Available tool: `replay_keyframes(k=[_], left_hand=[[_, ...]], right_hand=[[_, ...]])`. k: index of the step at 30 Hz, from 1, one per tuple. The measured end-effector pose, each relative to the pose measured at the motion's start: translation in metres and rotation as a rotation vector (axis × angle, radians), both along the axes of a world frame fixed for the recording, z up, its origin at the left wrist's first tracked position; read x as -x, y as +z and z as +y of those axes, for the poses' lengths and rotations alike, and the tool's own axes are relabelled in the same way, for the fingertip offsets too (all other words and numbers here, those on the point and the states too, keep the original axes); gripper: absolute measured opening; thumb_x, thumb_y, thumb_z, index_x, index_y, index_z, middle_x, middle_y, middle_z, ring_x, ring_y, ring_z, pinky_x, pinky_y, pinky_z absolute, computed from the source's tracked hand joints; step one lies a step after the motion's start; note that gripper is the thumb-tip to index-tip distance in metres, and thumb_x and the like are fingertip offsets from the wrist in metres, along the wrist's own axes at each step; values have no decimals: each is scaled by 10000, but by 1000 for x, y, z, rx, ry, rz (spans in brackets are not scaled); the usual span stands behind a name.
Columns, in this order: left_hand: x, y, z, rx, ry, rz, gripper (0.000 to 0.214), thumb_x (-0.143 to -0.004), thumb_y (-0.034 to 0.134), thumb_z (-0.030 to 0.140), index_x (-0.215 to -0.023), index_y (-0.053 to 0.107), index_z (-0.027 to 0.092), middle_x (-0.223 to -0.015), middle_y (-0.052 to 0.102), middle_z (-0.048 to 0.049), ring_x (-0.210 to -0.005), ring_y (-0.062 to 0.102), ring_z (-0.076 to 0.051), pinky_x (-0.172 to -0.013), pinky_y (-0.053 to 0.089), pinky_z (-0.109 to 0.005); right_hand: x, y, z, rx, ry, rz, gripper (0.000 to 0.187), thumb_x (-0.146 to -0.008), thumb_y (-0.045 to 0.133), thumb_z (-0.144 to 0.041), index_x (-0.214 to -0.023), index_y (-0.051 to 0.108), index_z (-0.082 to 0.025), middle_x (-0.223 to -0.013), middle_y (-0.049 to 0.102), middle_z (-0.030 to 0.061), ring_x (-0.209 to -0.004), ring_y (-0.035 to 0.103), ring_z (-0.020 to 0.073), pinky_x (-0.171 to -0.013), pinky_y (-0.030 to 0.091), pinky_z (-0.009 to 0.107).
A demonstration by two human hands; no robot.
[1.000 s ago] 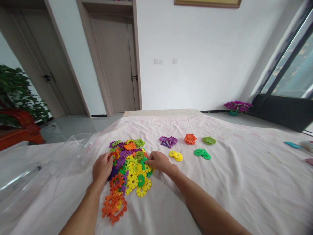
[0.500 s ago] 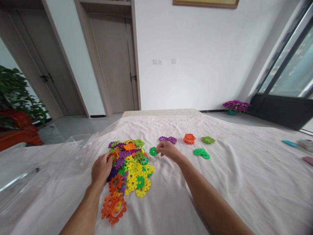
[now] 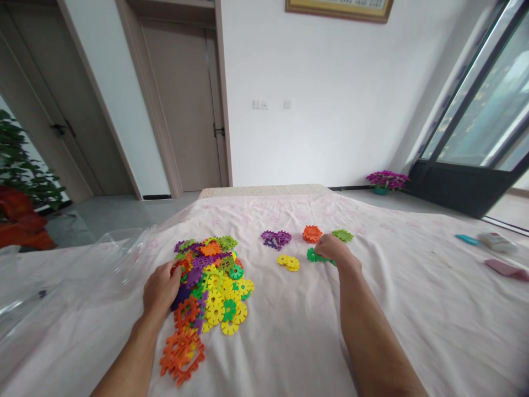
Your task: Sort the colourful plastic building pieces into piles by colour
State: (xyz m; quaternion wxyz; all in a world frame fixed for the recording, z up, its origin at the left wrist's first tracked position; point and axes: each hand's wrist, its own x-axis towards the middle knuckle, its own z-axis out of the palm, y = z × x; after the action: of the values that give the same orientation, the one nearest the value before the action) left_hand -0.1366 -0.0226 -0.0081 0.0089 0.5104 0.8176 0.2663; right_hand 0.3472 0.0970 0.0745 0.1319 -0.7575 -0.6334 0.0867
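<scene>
At the left edge of a mixed pile of plastic interlocking pieces [image 3: 215,300], my left hand [image 3: 160,286] rests with curled fingers against orange and purple pieces. Its fingertips are partly hidden, so what they grip cannot be made out. My right hand [image 3: 334,249] is closed in a pinch on a green interlocking disc [image 3: 313,255], low over a small green group partly covered by the hand. Behind it sit a stack of orange pieces [image 3: 312,234] and a light green group [image 3: 343,235]. Yellow discs [image 3: 288,262] and a purple group [image 3: 276,239] lie to its left.
A pale patterned cloth [image 3: 289,336] covers the surface. Clear plastic packaging [image 3: 103,264] lies at the left. On the far right are a blue item [image 3: 468,239], a white packet [image 3: 498,242] and a pink item [image 3: 506,269].
My right hand has moved right with the green disc, from beside the pile to the green group. Yellow discs its arm hid now show. My left hand stays at the pile.
</scene>
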Motion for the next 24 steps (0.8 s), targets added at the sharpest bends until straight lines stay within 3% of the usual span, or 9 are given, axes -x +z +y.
replay_keyframes(k=[4, 6, 11, 16, 21, 24], left_hand=[[-1, 0, 0, -10, -2, 10, 483, -966, 353, 416, -1261, 666, 197, -1297, 684, -116, -1178, 635, -287, -969, 482, -378], [-1, 0, -1, -14, -4, 21, 486, -969, 350, 418, -1259, 669, 193, -1298, 684, -120, -1171, 640, -288, -967, 484, -379], [-1, 0, -1, -16, 8, 42, 480, -969, 365, 429, -1256, 674, 201, -1286, 692, -112, -1158, 647, -282, -951, 493, -361], [0, -1, 0, -18, -7, 17, 469, -969, 370, 409, -1262, 668, 195, -1283, 691, -114, -1160, 642, -278, -957, 487, -359], [1, -1, 0, -25, -16, 8, 467, -967, 368, 411, -1250, 669, 194, -1273, 693, -113, -1171, 638, -280, -968, 482, -364], [0, -1, 0, -27, -15, 21, 464, -966, 366, 405, -1247, 668, 192, -1277, 692, -111, -1179, 634, -275, -968, 482, -359]], right_hand=[[-4, 12, -5, 83, -114, -51, 163, -717, 680, -216, -853, 768, -196, -957, 744, 163, -894, 701, 307, -713, 475, 356], [1, 18, -7, 61, -74, -61, 147, -760, 649, -244, -842, 765, -208, -966, 745, 139, -907, 696, 291, -712, 462, 338], [38, 14, -9, 11, 343, 92, 127, -750, 649, -182, -813, 757, -196, -822, 739, 46, -787, 664, 185, -640, 407, 239], [99, -6, -18, 201, 759, 314, 130, -709, 688, -169, -815, 762, -184, -729, 716, -9, -680, 631, 140, -576, 387, 204], [146, -22, -39, 260, 877, 365, 166, -764, 728, -304, -884, 763, -195, -771, 722, -15, -683, 623, 126, -594, 394, 202], [162, -25, -50, 263, 900, 317, 313, -680, 828, -399, -926, 749, -222, -838, 719, -31, -724, 616, 126, -598, 380, 200]])
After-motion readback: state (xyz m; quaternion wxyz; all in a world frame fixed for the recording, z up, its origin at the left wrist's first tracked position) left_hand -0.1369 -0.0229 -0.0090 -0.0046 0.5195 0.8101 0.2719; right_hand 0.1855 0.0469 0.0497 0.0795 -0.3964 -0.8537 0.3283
